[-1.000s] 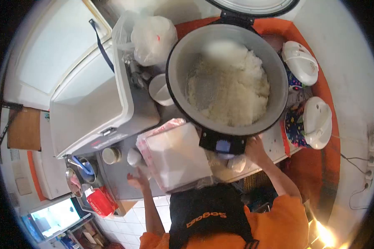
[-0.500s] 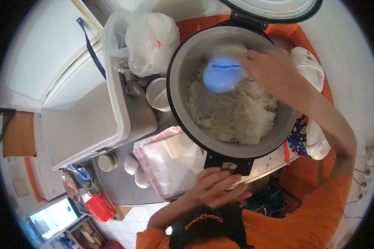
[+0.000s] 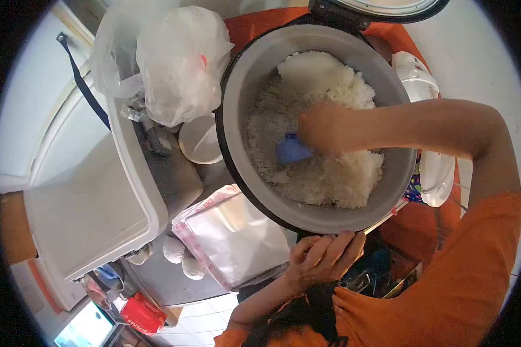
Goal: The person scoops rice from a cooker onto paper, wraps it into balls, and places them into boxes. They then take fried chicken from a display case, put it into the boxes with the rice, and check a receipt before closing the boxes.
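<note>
an open cooler box (image 3: 92, 217) is seen to the left of the larger-sided rice cooker (image 3: 392, 176), in which rice (image 3: 347, 182) is heaped. beside the cooker's front, a stack of wrapping paper (image 3: 246, 240) is laid flat. the left hand (image 3: 327, 255) is set at the cooker's front edge, fingers bent; whether the edge is gripped cannot be told. the right hand (image 3: 325, 128) is held inside the cooker, palm down, forearm brought in level from the right. in its clenched fingers a blue scoop (image 3: 293, 149) seems grasped, its visible part pointed left and bodyward over the rice; its long axis is hidden. by the right hand it is reached nearest.
</note>
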Demonstrator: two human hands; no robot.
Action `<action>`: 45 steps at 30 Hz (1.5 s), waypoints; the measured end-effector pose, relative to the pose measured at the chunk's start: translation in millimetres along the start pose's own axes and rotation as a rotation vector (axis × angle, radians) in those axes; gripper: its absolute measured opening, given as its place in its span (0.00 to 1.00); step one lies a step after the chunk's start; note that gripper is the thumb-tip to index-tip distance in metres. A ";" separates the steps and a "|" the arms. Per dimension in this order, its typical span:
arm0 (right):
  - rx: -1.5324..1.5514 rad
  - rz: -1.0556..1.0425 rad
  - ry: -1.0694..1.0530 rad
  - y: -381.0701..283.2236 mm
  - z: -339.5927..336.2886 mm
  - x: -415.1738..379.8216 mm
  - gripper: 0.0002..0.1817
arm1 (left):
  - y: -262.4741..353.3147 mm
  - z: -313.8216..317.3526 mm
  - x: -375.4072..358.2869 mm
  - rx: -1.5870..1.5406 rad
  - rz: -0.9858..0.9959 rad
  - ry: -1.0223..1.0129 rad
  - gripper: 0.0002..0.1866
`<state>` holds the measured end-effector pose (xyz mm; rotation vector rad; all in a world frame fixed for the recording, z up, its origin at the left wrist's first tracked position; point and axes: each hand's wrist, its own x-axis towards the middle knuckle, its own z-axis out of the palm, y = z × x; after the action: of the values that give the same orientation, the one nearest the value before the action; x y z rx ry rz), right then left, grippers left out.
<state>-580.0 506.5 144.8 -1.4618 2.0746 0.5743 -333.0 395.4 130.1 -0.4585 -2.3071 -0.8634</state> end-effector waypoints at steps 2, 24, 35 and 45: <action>0.030 -0.041 -0.059 -7.6 -2.4 -2.0 0.09 | -2.0 -3.0 0.0 -0.005 0.016 -0.038 0.14; 1.192 0.567 -0.195 -70.7 -41.6 -106.9 0.29 | -1.5 2.6 -5.0 -0.036 0.093 -0.037 0.17; 2.280 0.456 0.696 -176.0 16.1 -177.5 0.18 | -102.7 -64.6 -186.6 0.106 -0.312 -0.305 0.37; 1.015 0.537 0.556 -360.9 142.0 60.4 0.19 | -160.4 -100.5 -286.7 0.337 -0.463 -0.762 0.77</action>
<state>-229.7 433.9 -16.7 -0.4750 2.5556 -0.7394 -157.8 182.1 -74.3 -0.0952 -3.2752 -0.5158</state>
